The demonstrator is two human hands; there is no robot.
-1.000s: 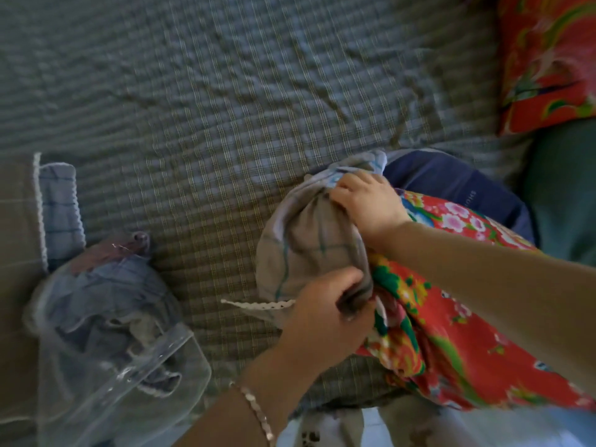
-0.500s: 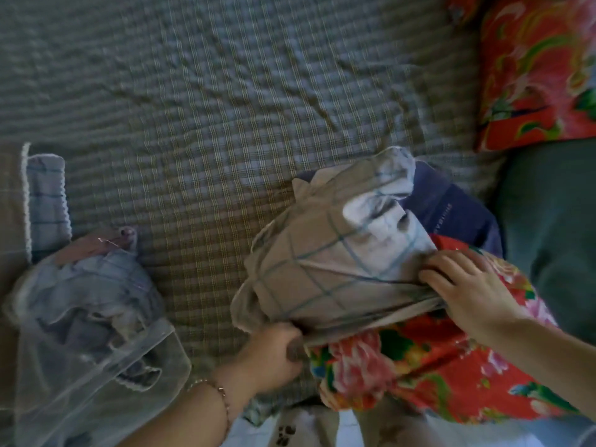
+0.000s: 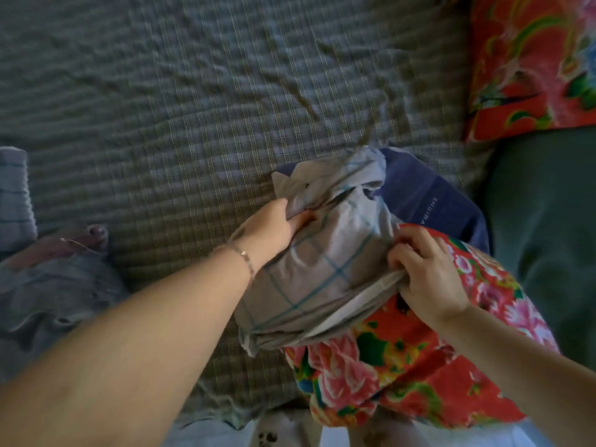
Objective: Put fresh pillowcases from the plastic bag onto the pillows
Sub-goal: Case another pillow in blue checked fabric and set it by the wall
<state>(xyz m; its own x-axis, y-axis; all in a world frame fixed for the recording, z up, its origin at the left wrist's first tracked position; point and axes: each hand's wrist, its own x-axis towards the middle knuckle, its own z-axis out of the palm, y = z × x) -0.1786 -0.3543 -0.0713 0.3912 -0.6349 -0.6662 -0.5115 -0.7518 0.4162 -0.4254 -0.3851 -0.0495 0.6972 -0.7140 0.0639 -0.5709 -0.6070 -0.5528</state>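
Head view: grey checked pillowcase [image 3: 322, 269] partly drawn over red floral pillow [image 3: 403, 366], near bed's [image 3: 161, 124] front edge, right of middle. Left hand [image 3: 271, 229] grips bunched cloth at pillowcase's far end; right hand [image 3: 425, 279] pinches its gathered open hem against the pillow. Plastic bag [image 3: 48, 285] holding bluish cloth at bed's left edge. Second floral pillow [image 3: 532, 59] in far right corner.

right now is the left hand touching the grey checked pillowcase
Touching. The head view shows the left hand gripping a bunched fold of the grey checked pillowcase, fingers curled into the cloth.
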